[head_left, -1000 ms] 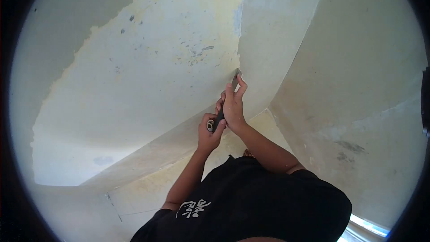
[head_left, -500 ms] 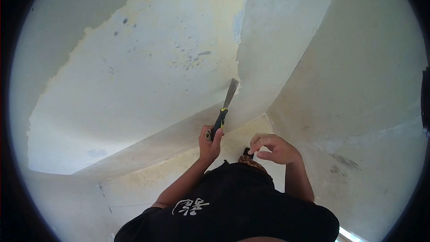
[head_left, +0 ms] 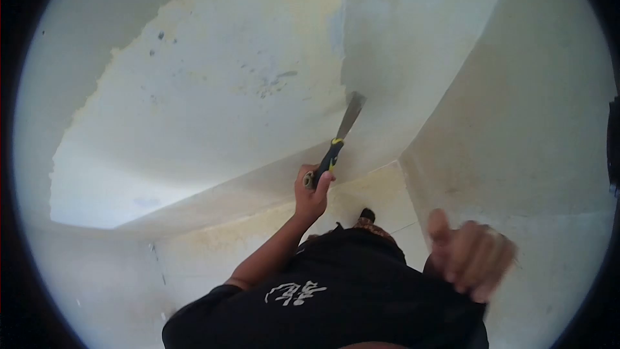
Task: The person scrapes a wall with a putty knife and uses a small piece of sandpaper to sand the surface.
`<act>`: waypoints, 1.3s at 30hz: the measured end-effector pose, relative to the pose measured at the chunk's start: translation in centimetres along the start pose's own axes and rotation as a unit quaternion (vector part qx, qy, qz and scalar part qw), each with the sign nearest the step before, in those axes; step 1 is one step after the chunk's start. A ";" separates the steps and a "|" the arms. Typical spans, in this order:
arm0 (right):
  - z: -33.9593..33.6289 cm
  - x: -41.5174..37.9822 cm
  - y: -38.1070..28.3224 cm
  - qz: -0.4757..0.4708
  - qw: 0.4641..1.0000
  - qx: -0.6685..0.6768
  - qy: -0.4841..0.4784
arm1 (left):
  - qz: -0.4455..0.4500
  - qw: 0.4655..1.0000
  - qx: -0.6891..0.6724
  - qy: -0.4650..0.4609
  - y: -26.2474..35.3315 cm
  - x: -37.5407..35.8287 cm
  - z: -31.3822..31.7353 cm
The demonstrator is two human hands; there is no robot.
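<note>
A putty knife with a black and yellow handle (head_left: 330,159) is gripped in my left hand (head_left: 312,193), fingers wrapped round it. Its metal blade (head_left: 352,115) points up and lies at or close to the wall beside the jagged edge of a pale patch (head_left: 213,91); contact cannot be made out. Dark specks mark that patch. My right hand (head_left: 470,255) is raised at the lower right, blurred by motion. Its fingers look curled and its thumb stands up, and whether anything is in it cannot be told.
A wall corner (head_left: 445,100) runs down the right side to the pale floor (head_left: 387,187). My black shirt (head_left: 387,291) fills the bottom, with a dark shoe (head_left: 367,214) just above it. A dark object (head_left: 613,145) shows at the right edge.
The left hand has moved slightly up and right with the knife, whose blade now leans further right. My right hand has swung right and down, away from the body's middle.
</note>
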State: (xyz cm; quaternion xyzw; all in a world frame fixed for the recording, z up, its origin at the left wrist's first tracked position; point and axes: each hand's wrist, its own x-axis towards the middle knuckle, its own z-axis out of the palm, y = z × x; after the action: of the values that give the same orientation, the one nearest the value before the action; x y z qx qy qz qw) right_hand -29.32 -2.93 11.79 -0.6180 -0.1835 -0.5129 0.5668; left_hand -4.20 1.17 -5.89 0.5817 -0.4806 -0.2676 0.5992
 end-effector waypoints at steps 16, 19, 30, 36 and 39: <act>3.1 -3.0 -1.4 -0.083 0.949 -0.303 0.024 | -0.086 0.996 -0.022 0.011 0.3 -1.1 1.4; -1.8 -3.5 5.8 0.186 0.937 -0.291 -0.053 | -0.059 0.997 -0.055 -0.004 -0.7 -1.4 1.6; -2.6 -0.8 20.6 0.447 0.825 0.119 0.325 | -0.080 0.992 -0.070 -0.062 0.5 -0.4 1.8; -3.3 0.5 21.3 0.415 0.855 0.008 0.309 | -0.123 0.987 -0.094 -0.054 0.6 1.0 2.7; -3.4 0.7 21.2 0.438 0.847 -0.049 0.298 | -0.112 0.991 -0.029 -0.069 1.6 1.7 2.8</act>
State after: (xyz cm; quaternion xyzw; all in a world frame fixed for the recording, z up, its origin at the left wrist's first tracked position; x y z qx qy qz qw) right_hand -13.41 -12.36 0.93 -0.4787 0.3095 -0.3794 0.7288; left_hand -6.39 -1.24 -4.28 0.5941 -0.4447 -0.3861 0.5480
